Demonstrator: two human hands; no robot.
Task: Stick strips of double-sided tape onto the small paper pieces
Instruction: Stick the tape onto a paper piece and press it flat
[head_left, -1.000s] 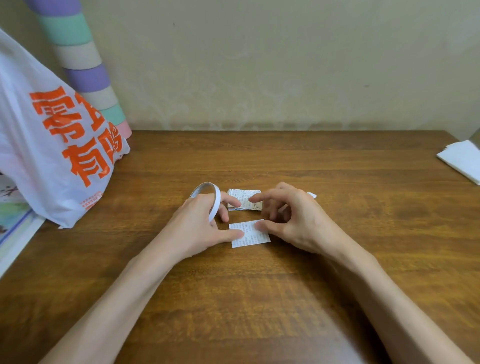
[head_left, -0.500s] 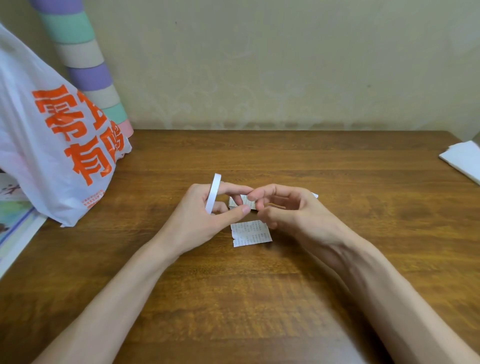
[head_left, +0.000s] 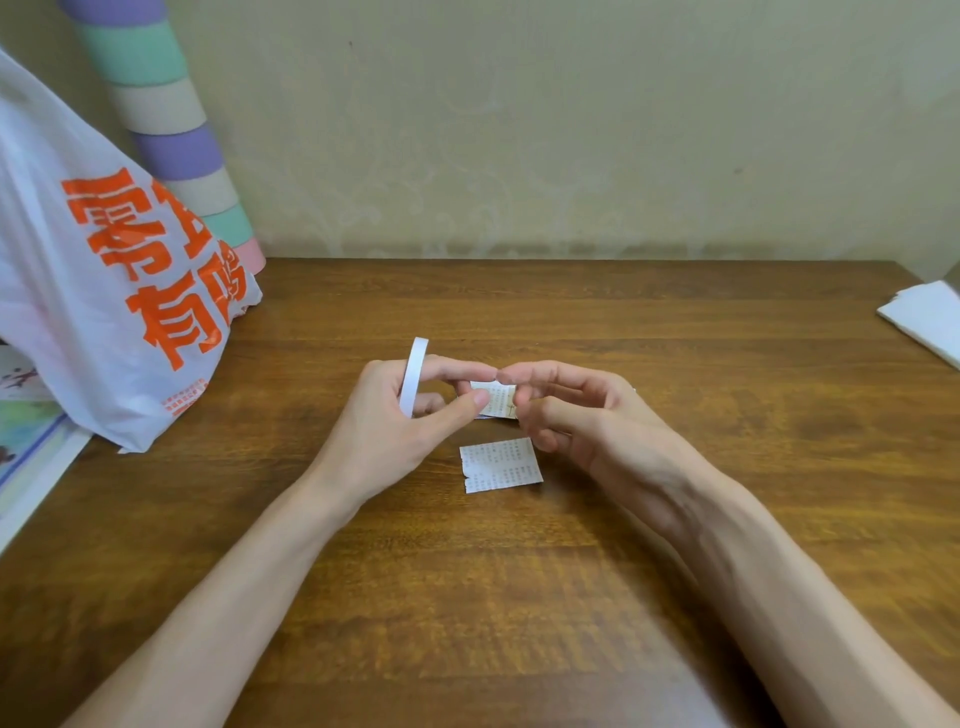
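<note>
My left hand (head_left: 400, 415) holds a thin white roll of double-sided tape (head_left: 414, 375) upright and edge-on, with its index finger and thumb stretched to the right. My right hand (head_left: 576, 415) has curled fingers, and its index fingertip meets my left index fingertip. Whether it pinches a tape end is not visible. One small printed paper piece (head_left: 501, 465) lies flat on the table just below both hands. A second paper piece (head_left: 496, 400) lies behind the fingertips, partly hidden by them.
The wooden table (head_left: 519, 597) stands against a beige wall. A white plastic bag with orange lettering (head_left: 104, 270) sits at the left, with a striped tube (head_left: 171, 130) behind it and printed sheets (head_left: 26, 441) below. Folded white paper (head_left: 930, 317) lies at the right edge.
Both hands lifted off the near paper piece. The roll turned from lying against my left fingers to standing edge-on, and the two index fingertips came together above the far piece.
</note>
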